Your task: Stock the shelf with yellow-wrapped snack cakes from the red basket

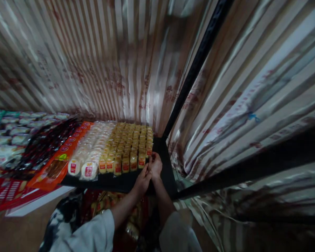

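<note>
Rows of small yellow packets [125, 147] with red labels stand on a black shelf [104, 182]. At the front right corner of these rows, my right hand [156, 166] has its fingers curled near the end packet of the outermost row. My left hand [143, 180] is close beside it, fingers drawn together and pointing toward the right hand. Both hands look closed. Dim light and blur hide what lies between the fingers. Left of the yellow packets are rows of round white packets [89, 170] in clear wrap.
An orange pack [53, 166], dark shiny packets [48, 143] and white packets [20, 131] lie farther left. A black post [191, 77] rises at the shelf's back right corner. Striped sheeting [107, 59] hangs behind. More yellow packets [132, 229] sit below the shelf.
</note>
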Available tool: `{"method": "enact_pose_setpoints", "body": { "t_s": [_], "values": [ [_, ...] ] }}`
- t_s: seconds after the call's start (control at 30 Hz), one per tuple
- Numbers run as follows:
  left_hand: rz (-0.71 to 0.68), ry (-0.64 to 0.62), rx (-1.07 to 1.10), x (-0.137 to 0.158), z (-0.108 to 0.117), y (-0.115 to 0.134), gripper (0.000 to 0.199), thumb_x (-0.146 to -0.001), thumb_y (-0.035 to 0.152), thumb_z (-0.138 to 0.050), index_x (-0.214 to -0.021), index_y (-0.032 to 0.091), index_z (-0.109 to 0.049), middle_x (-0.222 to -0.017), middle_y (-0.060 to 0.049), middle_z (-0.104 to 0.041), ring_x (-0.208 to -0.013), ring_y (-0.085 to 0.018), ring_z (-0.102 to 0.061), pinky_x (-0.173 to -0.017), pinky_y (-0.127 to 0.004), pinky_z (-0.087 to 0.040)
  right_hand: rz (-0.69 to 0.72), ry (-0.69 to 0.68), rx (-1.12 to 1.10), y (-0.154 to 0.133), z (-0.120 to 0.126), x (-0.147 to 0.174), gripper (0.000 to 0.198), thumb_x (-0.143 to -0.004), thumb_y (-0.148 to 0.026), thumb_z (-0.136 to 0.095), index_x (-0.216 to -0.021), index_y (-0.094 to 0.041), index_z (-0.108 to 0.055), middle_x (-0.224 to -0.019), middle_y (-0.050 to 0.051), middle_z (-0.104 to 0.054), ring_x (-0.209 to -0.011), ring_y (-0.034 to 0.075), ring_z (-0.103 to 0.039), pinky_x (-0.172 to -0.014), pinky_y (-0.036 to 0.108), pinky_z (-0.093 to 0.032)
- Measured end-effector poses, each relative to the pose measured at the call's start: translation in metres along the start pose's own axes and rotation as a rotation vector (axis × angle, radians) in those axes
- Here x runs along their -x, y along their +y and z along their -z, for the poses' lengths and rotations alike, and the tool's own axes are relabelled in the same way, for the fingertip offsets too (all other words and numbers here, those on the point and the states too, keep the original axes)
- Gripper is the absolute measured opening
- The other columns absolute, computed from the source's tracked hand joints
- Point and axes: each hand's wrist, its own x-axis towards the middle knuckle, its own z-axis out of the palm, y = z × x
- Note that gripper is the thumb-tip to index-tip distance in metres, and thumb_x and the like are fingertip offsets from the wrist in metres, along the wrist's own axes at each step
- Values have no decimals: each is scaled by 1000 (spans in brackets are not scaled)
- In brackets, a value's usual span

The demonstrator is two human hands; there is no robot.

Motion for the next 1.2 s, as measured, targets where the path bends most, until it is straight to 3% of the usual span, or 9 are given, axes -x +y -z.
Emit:
{"method": "enact_pose_setpoints", "body": {
  "t_s": [0.13, 0.4, 0.6, 0.8, 1.0, 1.1, 1.2],
  "values": [
    [0, 10, -4, -2, 2, -4, 53, -82, 20, -51, -134, 14, -46, -141, -9, -46, -131, -22, -42, -112, -33, -29, 70, 98, 26, 1, -5, 1, 32, -83, -31, -42, -107, -19, -59, -100, 11, -61, -84, 21, -59, -75, 34, -48],
    [-30, 0, 8, 3, -1, -1, 55, -82, 15, -50, -136, 12, -44, -139, -11, -49, -128, -21, -46, -111, -32, -31, 66, 31, 8, 1, -1, -1, 39, -83, -32, -40, -112, -14, -58, -107, 14, -60, -101, 26, -54, -91, 41, -43],
    [-79, 48, -17, 14, -1, -11, 52, -78, 11, -52, -130, 14, -50, -132, -11, -55, -120, -20, -53, -106, -30, -37, 40, 49, -74, 0, 9, 15, 41, -82, -35, -43, -115, -14, -56, -113, 16, -57, -101, 26, -55, -86, 41, -47],
    [-136, 55, -146, 42, 11, -17, 37, -80, 13, -47, -115, 17, -57, -110, -7, -67, -98, -16, -62, -88, -25, -46, 38, 30, -121, -8, 22, 53, 38, -84, -34, -40, -111, -14, -58, -110, 15, -59, -95, 22, -58, -83, 38, -49],
    [-137, 76, -351, 84, 39, -27, 25, -82, 17, -40, -94, 16, -62, -92, -4, -68, -87, -15, -59, -83, -25, -45, 115, -67, -219, -30, 29, 113, 33, -86, -28, -38, -107, -16, -60, -101, 11, -64, -81, 17, -64, -74, 30, -52],
    [-109, 22, -394, 104, 56, -47, 28, -82, 15, -38, -93, 16, -64, -94, -4, -68, -86, -15, -59, -83, -25, -46, 181, -141, -210, -35, 27, 147, 32, -87, -23, -35, -102, -17, -63, -93, 8, -67, -78, 15, -65, -75, 28, -51],
    [-81, -25, -432, 119, 74, -72, 32, -78, 12, -42, -101, 15, -64, -105, -6, -68, -94, -16, -60, -89, -25, -44, 204, -294, -91, -31, 23, 178, 34, -87, -17, -33, -98, -18, -65, -94, 7, -69, -88, 16, -64, -84, 28, -49]
  ]
}}
